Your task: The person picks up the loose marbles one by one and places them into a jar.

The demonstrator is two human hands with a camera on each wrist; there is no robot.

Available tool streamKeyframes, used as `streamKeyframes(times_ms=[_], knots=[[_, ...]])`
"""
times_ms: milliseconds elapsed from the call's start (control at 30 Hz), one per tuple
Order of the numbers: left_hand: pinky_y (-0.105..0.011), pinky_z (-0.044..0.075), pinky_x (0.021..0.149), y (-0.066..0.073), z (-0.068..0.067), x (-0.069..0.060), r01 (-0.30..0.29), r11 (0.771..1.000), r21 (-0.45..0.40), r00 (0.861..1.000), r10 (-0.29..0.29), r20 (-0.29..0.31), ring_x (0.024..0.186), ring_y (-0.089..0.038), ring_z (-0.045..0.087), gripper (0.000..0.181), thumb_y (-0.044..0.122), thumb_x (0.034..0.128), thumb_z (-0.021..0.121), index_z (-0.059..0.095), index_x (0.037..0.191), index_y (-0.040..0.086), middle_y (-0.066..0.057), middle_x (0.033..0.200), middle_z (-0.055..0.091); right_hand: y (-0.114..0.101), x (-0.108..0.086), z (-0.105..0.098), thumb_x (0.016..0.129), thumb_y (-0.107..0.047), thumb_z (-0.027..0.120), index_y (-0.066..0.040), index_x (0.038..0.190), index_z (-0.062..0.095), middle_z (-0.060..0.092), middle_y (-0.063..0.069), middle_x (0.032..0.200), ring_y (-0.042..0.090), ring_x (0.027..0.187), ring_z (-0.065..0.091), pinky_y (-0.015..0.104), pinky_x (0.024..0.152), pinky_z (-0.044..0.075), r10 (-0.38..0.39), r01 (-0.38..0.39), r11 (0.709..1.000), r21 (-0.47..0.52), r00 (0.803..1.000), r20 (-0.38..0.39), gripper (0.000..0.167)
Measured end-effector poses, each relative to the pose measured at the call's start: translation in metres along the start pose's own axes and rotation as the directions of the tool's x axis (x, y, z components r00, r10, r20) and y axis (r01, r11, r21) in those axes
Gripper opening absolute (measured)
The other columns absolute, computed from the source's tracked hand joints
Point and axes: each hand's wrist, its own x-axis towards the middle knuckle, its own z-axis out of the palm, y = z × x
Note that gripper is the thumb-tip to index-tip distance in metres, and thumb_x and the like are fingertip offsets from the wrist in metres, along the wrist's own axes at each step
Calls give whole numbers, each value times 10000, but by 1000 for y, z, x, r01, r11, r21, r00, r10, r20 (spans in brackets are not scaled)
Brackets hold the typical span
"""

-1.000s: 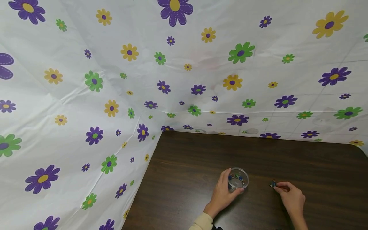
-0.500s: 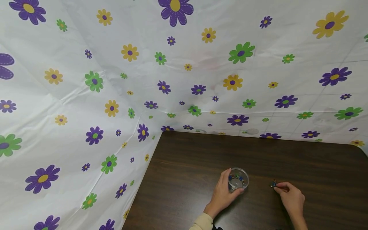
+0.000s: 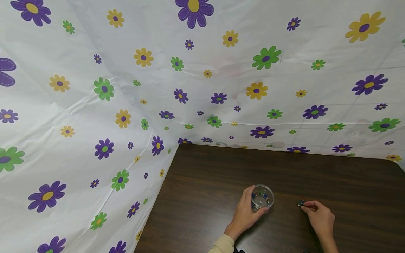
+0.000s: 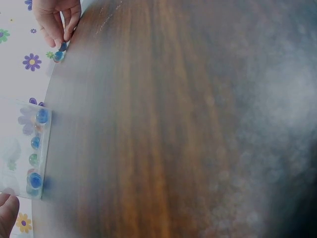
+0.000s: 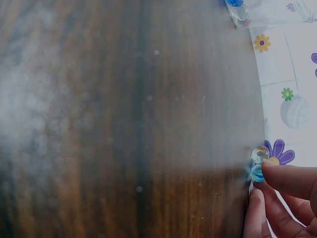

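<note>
My left hand (image 3: 243, 212) grips a clear round plastic container (image 3: 261, 202) from its left side, thumb at the near side. Inside it, several glass marbles (image 4: 34, 180) in blue, green and brownish tones lie along the bottom edge. To the right, my right hand (image 3: 320, 218) pinches a blue marble (image 5: 257, 173) between thumb and fingers, low at the tabletop. A clear marble (image 5: 260, 154) touches it in the right wrist view. The head view shows a small cluster of marbles (image 3: 300, 201) at those fingertips; their exact number is hard to tell.
A dark wood-grain table (image 3: 215, 175) lies under both hands. White sheeting with printed flowers (image 3: 221, 80) rises along its back and left edges. A stretch of tabletop separates the container from the right hand.
My right hand has shifted very slightly left at the marbles, still pinching. The left hand and the container look unmoved.
</note>
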Motion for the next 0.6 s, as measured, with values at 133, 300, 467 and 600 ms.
streamKeyframes(times_ms=[133,300,467,600], knots=[[-384,505,1023,0,1,0,6,1000,0,1000,-6,4,1327,-204,541,834,483,936,754,371,1563,88,-31,1520,460,0,1,0,880,-7,777,67,946,718,748,136,797,-54,599,516,471,850,355,10,-10,1000,-4,1000,2,115],[-381,508,1018,0,1,-1,13,1000,5,1000,-13,7,1324,-201,543,836,492,936,749,359,1571,113,-25,1520,459,-1,0,0,896,-37,783,60,958,716,750,129,813,-44,593,524,371,789,362,42,-42,999,-12,999,-2,132],[-382,503,1026,0,1,-1,16,1000,5,1000,-16,9,1332,-200,537,837,492,938,747,358,1572,108,-22,1526,454,-4,-1,0,917,-75,772,69,997,713,747,118,810,-53,569,525,207,616,383,81,-81,997,10,995,-52,175],[-386,501,1031,0,1,0,14,1000,3,1000,-14,11,1338,-203,532,839,488,941,745,363,1567,81,-26,1528,451,-8,-3,-1,921,-85,770,61,1023,729,760,125,829,-72,568,523,200,546,403,85,-83,996,36,993,-83,183]])
